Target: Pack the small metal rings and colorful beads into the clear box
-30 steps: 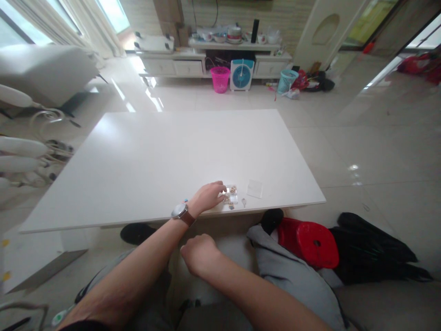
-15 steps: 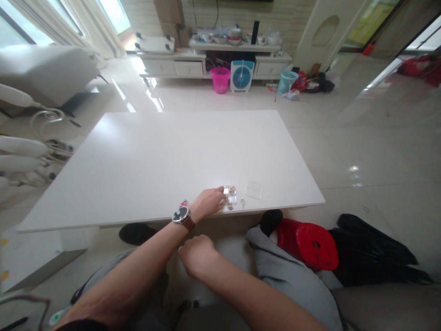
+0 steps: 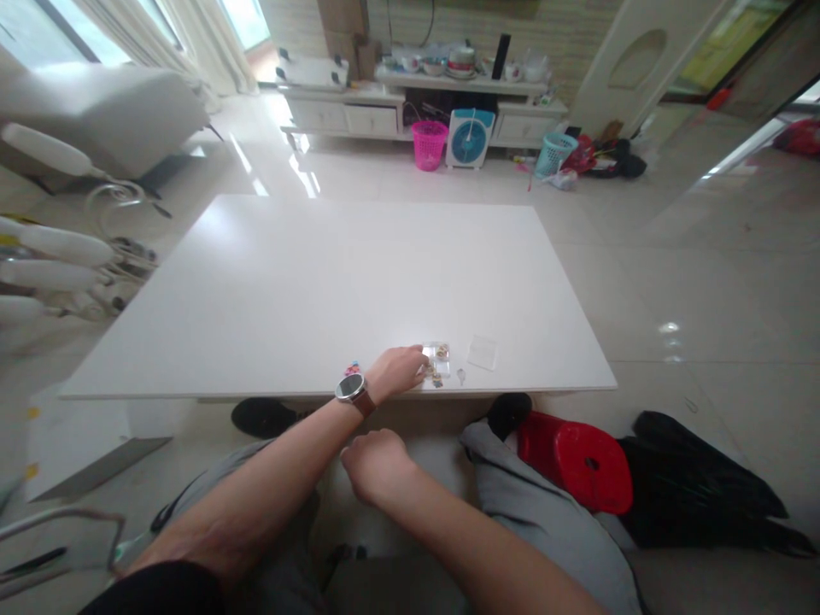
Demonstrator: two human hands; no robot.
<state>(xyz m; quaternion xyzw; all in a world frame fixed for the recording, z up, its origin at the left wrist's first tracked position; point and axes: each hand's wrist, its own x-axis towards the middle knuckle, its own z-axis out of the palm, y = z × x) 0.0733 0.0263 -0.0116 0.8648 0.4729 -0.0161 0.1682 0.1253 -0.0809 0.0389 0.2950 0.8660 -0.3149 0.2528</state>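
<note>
My left hand [image 3: 401, 371], with a watch on its wrist, rests on the near edge of the white table [image 3: 320, 282]. Its fingers are pinched together over tiny pieces beside a small clear box [image 3: 441, 356] that holds small gold-coloured items. What the fingertips hold is too small to make out. A clear lid [image 3: 483, 352] lies just right of the box, and a tiny loose piece [image 3: 459, 373] sits between them. My right hand [image 3: 377, 465] hangs below the table edge over my lap, curled into a loose fist with nothing visible in it.
A small coloured object [image 3: 352, 369] lies near my left wrist. A red stool [image 3: 576, 461] and a black bag [image 3: 698, 495] stand to my right. Across the floor are a pink basket [image 3: 429, 143], a blue fan [image 3: 470, 138] and a low white cabinet [image 3: 346, 115].
My left hand has drawn back slightly toward the table edge from the clear box. The camera has shifted, so the table sits a little higher and further right. My right hand stays put.
</note>
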